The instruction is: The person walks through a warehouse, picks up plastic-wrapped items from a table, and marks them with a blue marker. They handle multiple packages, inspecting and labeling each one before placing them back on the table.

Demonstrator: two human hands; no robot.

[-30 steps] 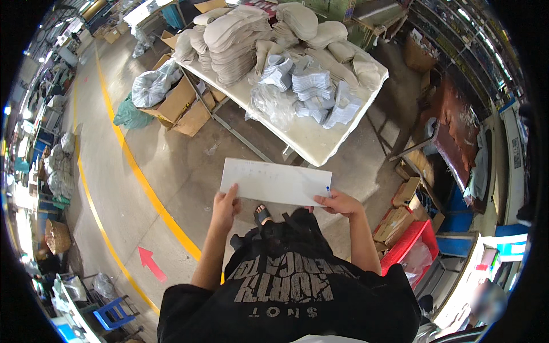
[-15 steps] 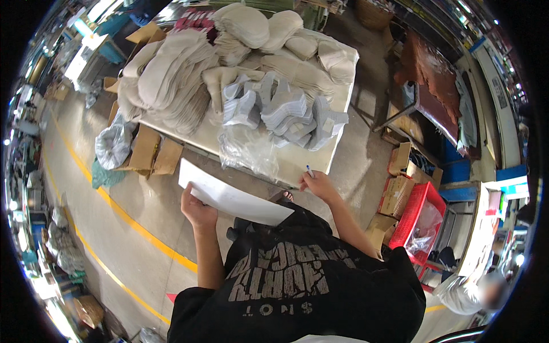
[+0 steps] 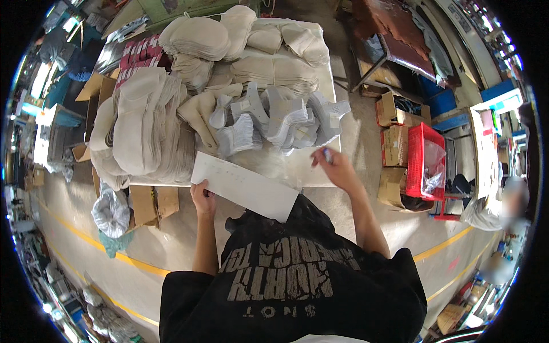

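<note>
My left hand (image 3: 203,200) is closed on the left end of a long white sheet of paper (image 3: 243,186), which slants down to the right in front of my shirt. Faint writing shows on it. My right hand (image 3: 338,170) grips a pen (image 3: 327,155) with a blue end, over the table's near right corner. Just beyond both hands lie stacks of light grey cut pieces (image 3: 286,120) and a clear plastic bag (image 3: 266,163). Tall piles of beige sole-shaped pieces (image 3: 140,126) cover the left and back of the white table (image 3: 317,178).
Dark red bundles (image 3: 140,54) sit at the table's back left. An open carton (image 3: 146,206) and a grey plastic bag (image 3: 110,212) stand beside its left end. To the right are cartons (image 3: 394,146), a red basket (image 3: 416,160) and a rack with brown sheets (image 3: 394,31).
The view has turned, and the table now lies squarer and closer ahead. My right hand with the pen has come up over the table edge. The paper is still in my left hand, its face turned more toward me.
</note>
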